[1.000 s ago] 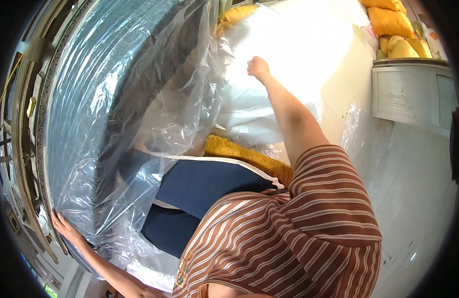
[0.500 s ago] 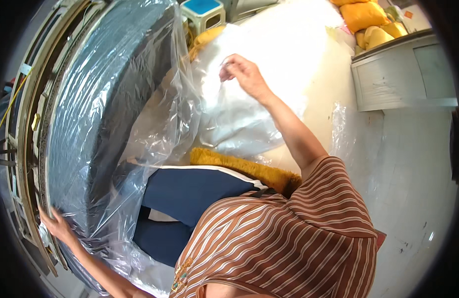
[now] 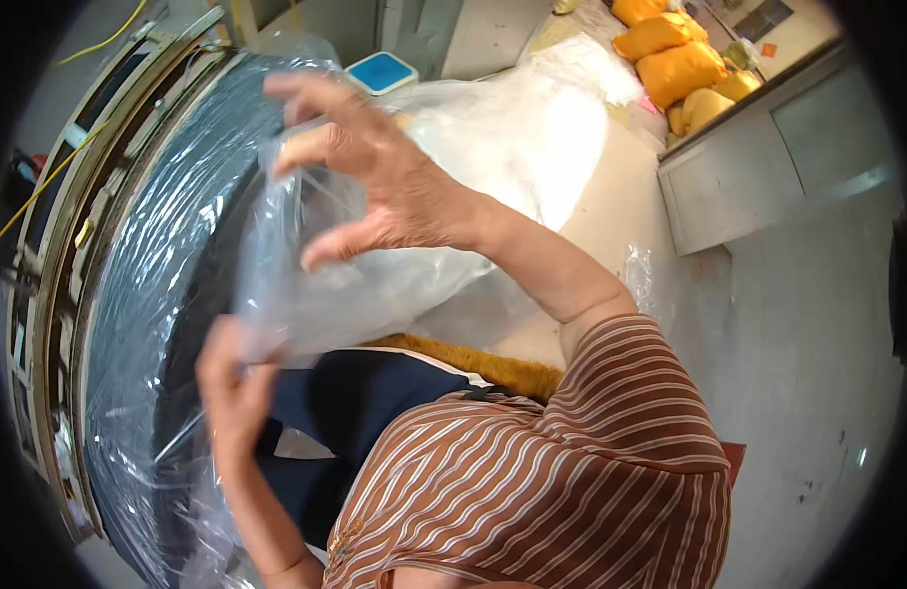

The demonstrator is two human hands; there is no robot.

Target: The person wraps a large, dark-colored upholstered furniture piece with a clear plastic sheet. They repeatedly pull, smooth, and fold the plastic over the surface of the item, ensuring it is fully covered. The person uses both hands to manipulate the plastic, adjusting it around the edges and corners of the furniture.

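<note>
Handling clear plastic film (image 3: 265, 285), nine o'clock.
Right hand (image 3: 384, 182) spread; left hand (image 3: 235, 398) blurred, cannot tell if pinching. Loose hold could let film slip.

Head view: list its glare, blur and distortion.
Head view: glare washes out the pale plastic; glints streak the plastic wrap on the left; blur softens the left hand and right hand; the long frame bows near the left rim; the corners fall to black.
</note>
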